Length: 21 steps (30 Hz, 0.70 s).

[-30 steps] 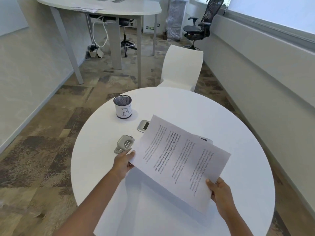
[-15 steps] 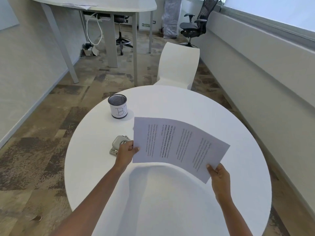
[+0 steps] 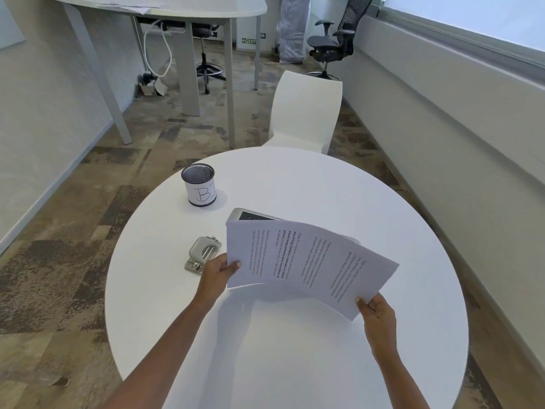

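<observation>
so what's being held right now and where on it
The printed paper is held by both hands. The left hand pinches its left edge near the lower corner, and the right hand pinches its near right corner.

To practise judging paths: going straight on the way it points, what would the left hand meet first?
The left hand, gripping the paper, would likely meet the silver device first; the hole punch lies just left of its line. Depth unclear.

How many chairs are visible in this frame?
3: a white chair behind the round table, a black mesh office chair at the far right, and a black swivel chair tucked under the far desk, partly hidden.
</observation>
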Motion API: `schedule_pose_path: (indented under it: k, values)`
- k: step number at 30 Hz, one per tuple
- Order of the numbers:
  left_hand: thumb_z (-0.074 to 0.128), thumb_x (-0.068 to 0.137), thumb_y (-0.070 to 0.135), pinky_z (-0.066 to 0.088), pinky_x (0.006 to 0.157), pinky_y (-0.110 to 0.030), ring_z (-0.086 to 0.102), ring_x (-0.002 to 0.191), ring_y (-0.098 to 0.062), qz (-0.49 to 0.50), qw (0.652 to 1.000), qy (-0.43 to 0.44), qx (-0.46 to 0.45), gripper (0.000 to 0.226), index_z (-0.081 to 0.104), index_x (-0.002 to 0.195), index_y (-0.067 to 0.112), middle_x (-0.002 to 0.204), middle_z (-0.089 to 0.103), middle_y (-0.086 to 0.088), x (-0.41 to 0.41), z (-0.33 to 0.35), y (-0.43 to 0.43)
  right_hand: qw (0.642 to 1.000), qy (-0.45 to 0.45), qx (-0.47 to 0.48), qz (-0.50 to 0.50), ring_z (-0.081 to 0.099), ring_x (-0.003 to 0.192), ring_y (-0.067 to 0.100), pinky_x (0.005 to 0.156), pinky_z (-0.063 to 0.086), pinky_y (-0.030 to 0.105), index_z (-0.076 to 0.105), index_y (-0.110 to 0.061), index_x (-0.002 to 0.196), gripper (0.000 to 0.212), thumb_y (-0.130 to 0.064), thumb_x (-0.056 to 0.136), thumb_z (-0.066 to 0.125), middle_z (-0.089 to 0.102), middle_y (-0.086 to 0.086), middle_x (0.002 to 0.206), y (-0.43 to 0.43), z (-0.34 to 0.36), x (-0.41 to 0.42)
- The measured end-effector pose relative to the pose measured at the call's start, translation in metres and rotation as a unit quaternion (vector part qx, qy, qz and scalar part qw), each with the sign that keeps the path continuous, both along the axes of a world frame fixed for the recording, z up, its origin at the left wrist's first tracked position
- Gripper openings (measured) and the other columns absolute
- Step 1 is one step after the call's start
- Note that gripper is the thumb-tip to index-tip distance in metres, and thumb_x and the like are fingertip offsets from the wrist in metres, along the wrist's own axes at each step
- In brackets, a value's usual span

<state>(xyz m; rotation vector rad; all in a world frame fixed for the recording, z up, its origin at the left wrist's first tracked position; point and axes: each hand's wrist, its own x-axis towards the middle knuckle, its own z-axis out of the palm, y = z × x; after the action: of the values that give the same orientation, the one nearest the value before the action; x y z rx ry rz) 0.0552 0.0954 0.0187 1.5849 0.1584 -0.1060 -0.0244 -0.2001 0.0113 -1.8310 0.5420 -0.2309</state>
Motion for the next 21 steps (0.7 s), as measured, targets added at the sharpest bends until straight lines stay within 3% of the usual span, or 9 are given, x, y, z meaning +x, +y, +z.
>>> schedule_pose_path:
  k: [3,6,8,10,12,15,18,21]
  values:
    - [0.050,0.092,0.001,0.054,0.074,-0.021,0.063,0.081,-0.017,-0.008,1.000,0.007,0.000,0.018,0.063,0.105,0.001,0.099,0.066,-0.007,-0.001,0.000,-0.004,1.000,0.003,-0.011,-0.020,0.058,0.094,0.025,0.078,0.042,0.030,0.059,-0.005,0.109,0.021,-0.002,0.090,0.050,0.065,0.008,0.103,-0.002,0.000,0.000]
    - [0.050,0.092,0.001,0.048,0.083,-0.037,0.059,0.085,-0.021,0.005,1.000,0.022,0.006,0.018,0.065,0.099,0.008,0.097,0.066,-0.010,-0.001,0.003,-0.010,0.999,-0.001,-0.016,-0.040,0.060,0.096,0.029,0.078,0.043,0.033,0.057,-0.010,0.107,0.020,-0.005,0.090,0.050,0.066,0.010,0.100,-0.005,0.004,0.002]
    - [0.050,0.092,0.000,0.043,0.082,-0.035,0.055,0.084,-0.021,0.028,0.999,0.040,0.012,0.018,0.065,0.094,0.008,0.094,0.064,-0.012,0.000,0.003,-0.015,0.998,0.001,-0.018,-0.066,0.060,0.099,0.029,0.080,0.041,0.032,0.054,-0.012,0.114,0.025,-0.008,0.090,0.051,0.067,0.012,0.102,-0.006,0.005,0.002]
    - [0.050,0.091,-0.002,0.040,0.079,-0.033,0.052,0.084,-0.022,0.050,0.997,0.064,0.004,0.017,0.065,0.093,0.005,0.093,0.062,-0.013,0.000,0.002,-0.019,0.995,0.009,-0.021,-0.094,0.055,0.111,0.028,0.090,0.039,0.033,0.049,-0.012,0.125,0.035,-0.010,0.090,0.054,0.062,0.014,0.117,-0.005,0.006,0.001]
    - [0.050,0.091,-0.002,0.040,0.070,-0.031,0.049,0.082,-0.022,0.087,0.992,0.095,-0.014,0.016,0.065,0.091,0.003,0.091,0.060,-0.013,-0.002,0.002,-0.025,0.993,0.033,-0.032,-0.109,0.045,0.126,0.029,0.103,0.033,0.038,0.040,-0.008,0.134,0.047,-0.013,0.089,0.055,0.051,0.016,0.134,-0.002,0.004,-0.001]
    - [0.049,0.092,-0.003,0.040,0.060,-0.026,0.052,0.074,-0.022,0.137,0.979,0.136,-0.068,0.019,0.062,0.084,0.009,0.094,0.058,-0.012,-0.010,0.002,-0.037,0.991,0.072,-0.037,-0.108,0.033,0.134,0.031,0.110,0.027,0.042,0.030,-0.001,0.139,0.056,-0.018,0.091,0.053,0.036,0.022,0.144,0.007,-0.002,-0.008]
    - [0.048,0.093,-0.001,0.042,0.061,-0.026,0.053,0.067,-0.020,0.157,0.966,0.171,-0.112,0.019,0.062,0.084,0.007,0.099,0.058,-0.012,-0.021,-0.001,-0.048,0.988,0.113,0.053,-0.093,0.041,0.128,0.032,0.111,0.030,0.044,0.029,0.000,0.140,0.059,-0.026,0.092,0.052,0.037,0.022,0.143,0.023,-0.006,-0.016]
    - [0.047,0.094,0.001,0.045,0.063,-0.027,0.055,0.076,-0.023,0.170,0.955,0.197,-0.146,0.014,0.060,0.097,0.004,0.103,0.057,-0.012,-0.033,-0.002,-0.061,0.956,0.125,0.260,-0.062,0.053,0.113,0.036,0.103,0.041,0.045,0.038,0.005,0.131,0.055,-0.031,0.092,0.050,0.047,0.029,0.127,0.036,-0.005,-0.022]
